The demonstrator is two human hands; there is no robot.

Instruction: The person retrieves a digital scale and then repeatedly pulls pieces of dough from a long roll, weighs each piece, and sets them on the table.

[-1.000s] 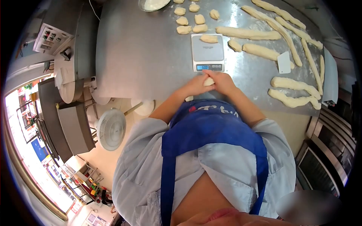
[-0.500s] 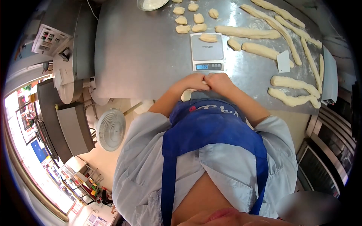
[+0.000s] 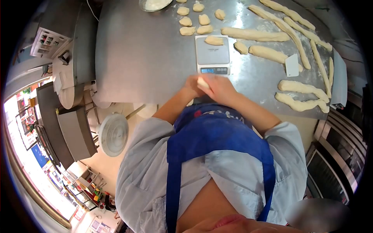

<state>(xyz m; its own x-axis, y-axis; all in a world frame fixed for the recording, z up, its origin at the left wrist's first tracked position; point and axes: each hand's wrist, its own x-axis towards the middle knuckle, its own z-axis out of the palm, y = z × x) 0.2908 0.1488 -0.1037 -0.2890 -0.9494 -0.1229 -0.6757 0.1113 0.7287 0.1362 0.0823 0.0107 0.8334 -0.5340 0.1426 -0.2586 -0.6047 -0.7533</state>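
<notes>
My left hand (image 3: 190,86) is closed on a strip of dough, whose pale lower end (image 3: 190,102) shows below the wrist beside the apron. Against it, my right hand (image 3: 222,90) is closed around a small lump of dough (image 3: 203,83) at its fingertips. The hands touch, and some fingers are blurred or hidden. Just beyond them sits a digital kitchen scale (image 3: 213,54) with a lit display, too blurred to read surely. One piece of dough (image 3: 214,40) lies on its far edge.
Several small dough pieces (image 3: 187,30) lie in rows beyond the scale. Long dough ropes (image 3: 254,34) spread over the right of the steel table (image 3: 136,62). A white scraper (image 3: 291,65) leans on one dough log. A bowl of flour (image 3: 155,4) stands at the far edge.
The hands have shifted slightly left and turned. A dough lump now shows between them at my right fingertips, while the hanging strip is mostly hidden. The scale and the dough on it stay put.
</notes>
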